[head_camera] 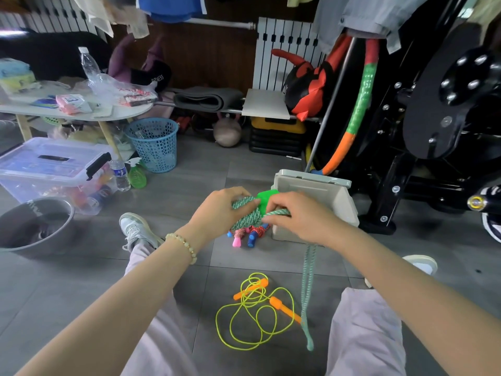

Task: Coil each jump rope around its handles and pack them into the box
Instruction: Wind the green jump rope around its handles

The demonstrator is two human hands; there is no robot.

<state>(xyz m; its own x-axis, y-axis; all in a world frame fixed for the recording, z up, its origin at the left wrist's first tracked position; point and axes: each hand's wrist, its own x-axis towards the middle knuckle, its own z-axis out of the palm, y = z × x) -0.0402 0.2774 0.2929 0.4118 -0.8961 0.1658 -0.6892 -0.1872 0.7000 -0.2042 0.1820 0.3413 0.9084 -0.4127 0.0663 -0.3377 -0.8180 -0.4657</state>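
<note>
My left hand [219, 210] grips a bundle of green-and-white braided jump rope [248, 217] wound around its bright green handles [265, 199]. My right hand [301, 218] pinches the same rope just beside the bundle; the loose doubled end [307, 294] hangs down from it to the floor. A yellow-green jump rope with orange handles [257, 310] lies loosely tangled on the floor between my legs. A coiled red-and-white rope with pink and blue handles [248, 236] lies under my hands. The beige box [320, 202] stands open just behind my right hand.
Grey tiled floor around me. A clear lidded storage bin [51, 169] and metal bowl [35, 223] sit at the left, a blue mesh basket [154, 142] behind them. Black exercise equipment [423, 131] and a hoop [357, 112] stand at the right.
</note>
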